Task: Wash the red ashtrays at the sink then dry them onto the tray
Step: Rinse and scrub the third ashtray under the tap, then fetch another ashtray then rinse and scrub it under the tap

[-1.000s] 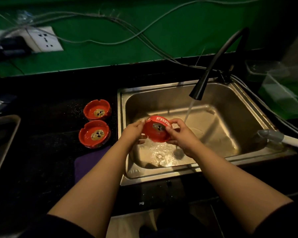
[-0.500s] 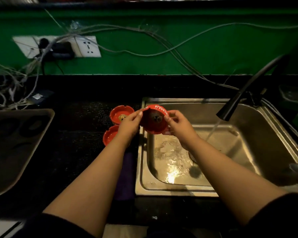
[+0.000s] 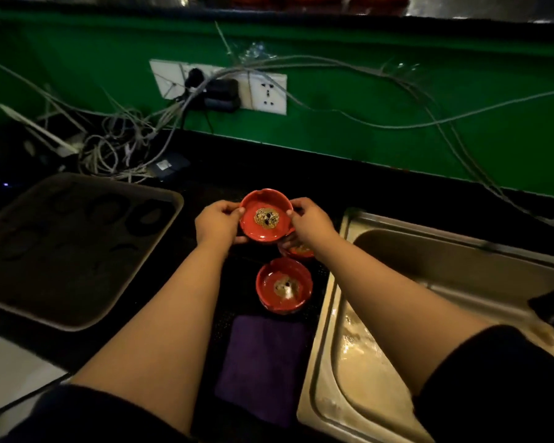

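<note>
Both hands hold one red ashtray (image 3: 266,220) upright above the black counter, left of the sink (image 3: 429,282). My left hand (image 3: 218,223) grips its left rim and my right hand (image 3: 311,220) its right rim. A gold emblem shows in its bowl. A second red ashtray (image 3: 283,284) rests on the counter just below it. A third red ashtray (image 3: 298,251) peeks out under my right hand, mostly hidden. The grey tray (image 3: 77,247) lies at the left with dark ring marks on it.
A purple cloth (image 3: 263,366) lies on the counter in front of the ashtrays. The black tap spout (image 3: 550,302) shows at the right edge. A tangle of cables (image 3: 115,155) and wall sockets (image 3: 266,92) sit against the green wall behind.
The hands carried the ashtray out of the sink and leftward over the counter, turning it bowl-up. My view swung left, bringing the tray fully into sight.
</note>
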The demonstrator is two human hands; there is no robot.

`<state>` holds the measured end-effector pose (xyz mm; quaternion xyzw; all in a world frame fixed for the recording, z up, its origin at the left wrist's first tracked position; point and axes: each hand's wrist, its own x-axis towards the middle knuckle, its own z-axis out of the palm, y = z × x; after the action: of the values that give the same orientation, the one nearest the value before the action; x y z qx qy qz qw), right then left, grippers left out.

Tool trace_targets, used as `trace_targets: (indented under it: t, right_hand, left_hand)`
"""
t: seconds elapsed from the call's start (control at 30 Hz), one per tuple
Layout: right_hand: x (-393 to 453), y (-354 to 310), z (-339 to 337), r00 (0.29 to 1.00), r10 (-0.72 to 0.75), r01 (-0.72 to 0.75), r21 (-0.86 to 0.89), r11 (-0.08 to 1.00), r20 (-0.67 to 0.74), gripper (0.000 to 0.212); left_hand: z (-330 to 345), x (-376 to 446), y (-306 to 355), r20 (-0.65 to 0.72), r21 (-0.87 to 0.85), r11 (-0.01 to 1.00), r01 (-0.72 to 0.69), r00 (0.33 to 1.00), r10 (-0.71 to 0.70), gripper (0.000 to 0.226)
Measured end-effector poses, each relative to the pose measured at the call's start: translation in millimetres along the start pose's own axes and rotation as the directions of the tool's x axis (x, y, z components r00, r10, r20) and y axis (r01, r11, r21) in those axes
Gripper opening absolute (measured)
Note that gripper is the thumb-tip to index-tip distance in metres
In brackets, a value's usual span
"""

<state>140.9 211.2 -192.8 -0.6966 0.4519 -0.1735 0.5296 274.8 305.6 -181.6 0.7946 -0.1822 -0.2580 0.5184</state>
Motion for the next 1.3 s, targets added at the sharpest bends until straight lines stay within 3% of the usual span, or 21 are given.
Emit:
trace_targets:
  t: [0.2, 0.53, 0.67, 0.77, 0.9, 1.0, 1.1, 1.23, 1.3]
  right_hand:
    - [42, -2, 33, 0.985, 0.085, -0.063, -0.145, 0.987, 0.149, 0.038]
    - [56, 3, 50, 0.962, 0.149, -0.082, -0.278, 0.957, 0.228, 0.041]
    - [51, -1, 45, 0.948, 0.156, -0.091, -0.237, 0.967, 0.277, 0.040]
    - [43, -3, 41, 0.952, 0.130, -0.079, -0.185, 0.979, 0.279, 0.048]
    - [26, -7, 17, 0.991, -0.117, 0.131, -0.230, 0.964, 0.072, 0.051]
    - [13, -18, -12, 0.967, -0.254, 0.239, -0.256, 0.937, -0.029, 0.053]
    - [4, -35, -42, 0.915, -0.377, 0.324, -0.295, 0.899, -0.142, 0.053]
    - [-5, -63, -86, 0.832, -0.501, 0.384, -0.404, 0.830, -0.239, 0.052]
    - [-6, -80, -108, 0.752, -0.588, 0.419, -0.472, 0.776, -0.299, 0.050]
  left_hand:
    - [-5, 30, -23, -0.087, 0.067, 0.985, 0.160, 0.984, -0.154, 0.023]
    - [-5, 46, -42, -0.135, 0.260, 0.943, 0.208, 0.975, -0.178, 0.030]
    - [-6, 41, -43, -0.109, 0.337, 0.917, 0.215, 0.976, -0.189, 0.035]
    - [-5, 34, -36, -0.036, 0.441, 0.885, 0.152, 0.988, -0.152, 0.041]
    - [0, 22, -8, 0.104, 0.621, 0.773, -0.128, 0.991, 0.080, 0.053]
    - [5, 15, 22, 0.211, 0.611, 0.693, -0.382, 0.923, 0.323, 0.051]
    - [13, 9, 59, 0.283, 0.573, 0.567, -0.592, 0.792, 0.541, 0.048]
    - [23, 3, 112, 0.296, 0.537, 0.408, -0.738, 0.618, 0.728, 0.047]
    - [29, 2, 139, 0.271, 0.513, 0.341, -0.788, 0.525, 0.806, 0.048]
